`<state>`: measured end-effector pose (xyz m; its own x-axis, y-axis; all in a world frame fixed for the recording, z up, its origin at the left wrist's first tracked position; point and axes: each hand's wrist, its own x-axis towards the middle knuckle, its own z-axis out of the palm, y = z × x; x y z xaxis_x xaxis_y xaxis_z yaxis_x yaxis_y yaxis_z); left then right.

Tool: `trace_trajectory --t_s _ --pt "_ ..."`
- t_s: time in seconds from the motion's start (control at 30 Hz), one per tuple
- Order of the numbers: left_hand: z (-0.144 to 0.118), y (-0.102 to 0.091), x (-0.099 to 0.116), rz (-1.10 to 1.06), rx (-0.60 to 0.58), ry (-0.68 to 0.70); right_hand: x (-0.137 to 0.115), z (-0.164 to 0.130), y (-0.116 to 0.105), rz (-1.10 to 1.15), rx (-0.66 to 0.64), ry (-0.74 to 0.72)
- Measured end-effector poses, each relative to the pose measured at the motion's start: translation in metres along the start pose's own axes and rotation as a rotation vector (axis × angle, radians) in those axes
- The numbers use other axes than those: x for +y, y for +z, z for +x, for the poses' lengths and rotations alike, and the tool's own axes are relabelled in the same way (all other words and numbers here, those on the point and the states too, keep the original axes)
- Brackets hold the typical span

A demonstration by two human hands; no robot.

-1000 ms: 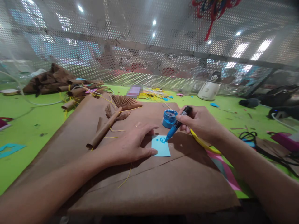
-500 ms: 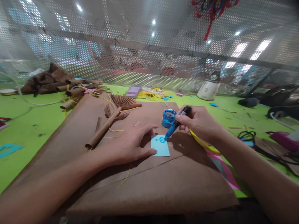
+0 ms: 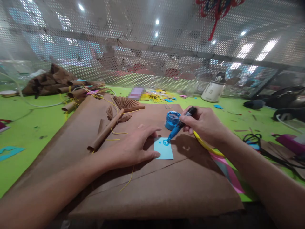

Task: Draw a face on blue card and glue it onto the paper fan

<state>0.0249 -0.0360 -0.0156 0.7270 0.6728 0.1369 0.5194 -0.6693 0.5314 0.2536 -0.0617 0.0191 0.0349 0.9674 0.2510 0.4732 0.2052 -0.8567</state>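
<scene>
Touching the light-blue paper [image 3: 165,153] near its left edge with the thumb, the left hand [image 3: 134,148] has an open, loose grip, probably so that the paper does not slide. The right hand [image 3: 202,123] has its grip closed around a blue marker [image 3: 175,131], slanted so that its tip is at the drawn ring. The paper lies flat on the brown sheet [image 3: 152,190], which perhaps protects the tabletop [image 3: 45,122]. The blue jar [image 3: 169,121] stands just behind, presumably for easy reach.
</scene>
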Motion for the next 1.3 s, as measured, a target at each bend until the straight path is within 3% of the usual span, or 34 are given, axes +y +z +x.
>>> trace_trajectory --t_s 0.27,0.47,0.87,1.13,1.3 --pt "0.0006 0.0001 0.0003 -0.011 -0.012 -0.01 0.0019 -0.002 -0.0006 -0.042 -0.062 -0.018" --pt "0.0007 0.0008 -0.0012 -0.004 -0.005 -0.006 -0.0012 -0.0006 -0.0001 0.008 0.029 0.01" --pt "0.0014 0.0012 -0.0017 0.002 -0.004 -0.009 0.0024 -0.0015 -0.0004 -0.055 -0.064 -0.019" --pt "0.0003 0.002 -0.004 0.001 0.018 0.027 -0.0017 -0.0003 -0.0022 0.029 0.034 0.011" --pt "0.0 0.0015 -0.0021 0.023 0.011 0.012 -0.0006 -0.0013 -0.0005 0.083 0.009 0.017"
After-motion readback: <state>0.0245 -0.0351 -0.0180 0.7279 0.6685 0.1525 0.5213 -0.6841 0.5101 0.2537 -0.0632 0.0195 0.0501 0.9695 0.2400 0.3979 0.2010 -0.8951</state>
